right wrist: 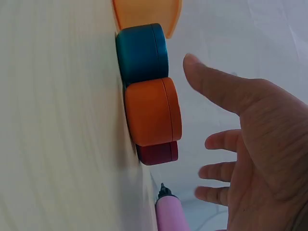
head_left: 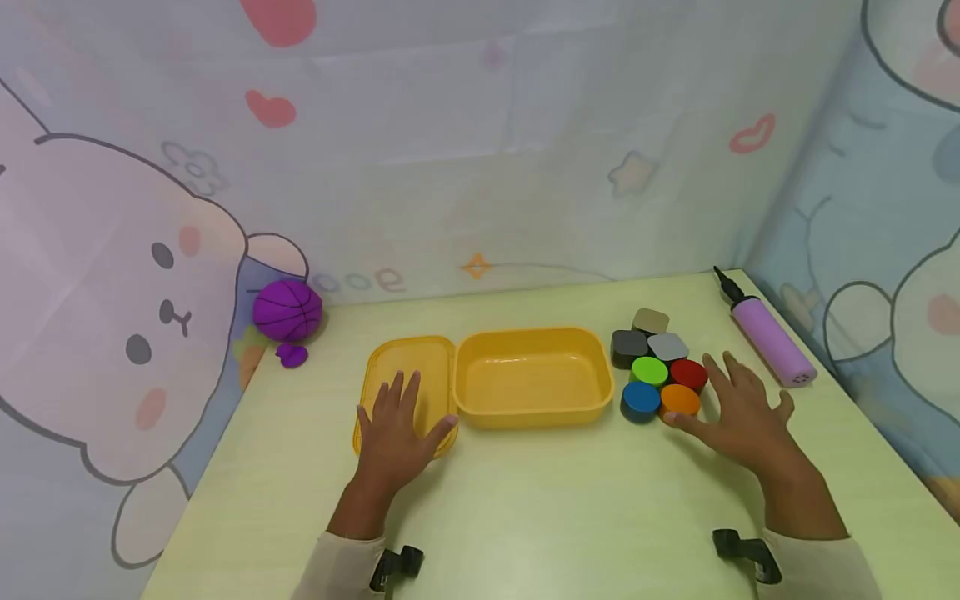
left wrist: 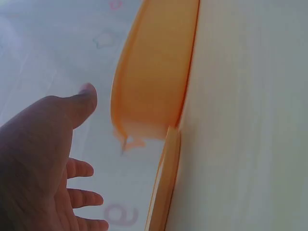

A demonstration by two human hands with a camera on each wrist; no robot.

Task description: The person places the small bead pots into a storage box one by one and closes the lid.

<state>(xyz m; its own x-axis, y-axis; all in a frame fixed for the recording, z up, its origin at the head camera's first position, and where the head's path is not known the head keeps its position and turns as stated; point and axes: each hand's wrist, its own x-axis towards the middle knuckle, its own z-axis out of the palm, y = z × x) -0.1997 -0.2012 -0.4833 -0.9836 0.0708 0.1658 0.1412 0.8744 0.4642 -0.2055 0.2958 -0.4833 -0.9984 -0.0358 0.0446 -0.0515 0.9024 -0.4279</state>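
My left hand (head_left: pixel 393 442), fingers spread, hovers over a flat yellow lid (head_left: pixel 431 354). Beside the lid, its edge against it, sits a yellow rectangular tub (head_left: pixel 534 417) with nothing in it. My right hand (head_left: pixel 746 421) is above the table at the right, its thumb overlapping the orange round tin (head_left: pixel 680 400) in the head view. The right wrist view shows a gap between that thumb and the tins. Next to the orange tin are a blue (head_left: pixel 641 402), a red (head_left: pixel 690 375) and a green round tin (head_left: pixel 649 371). Neither hand holds anything.
Behind the round tins stand black (head_left: pixel 629 348), silver (head_left: pixel 667 346) and gold (head_left: pixel 651 321) square tins. A purple hand pump (head_left: pixel 772 342) lies along the right edge. A purple ball (head_left: pixel 288 310) and small purple duck (head_left: pixel 292 356) sit at the back left. Printed cloth hangs behind.
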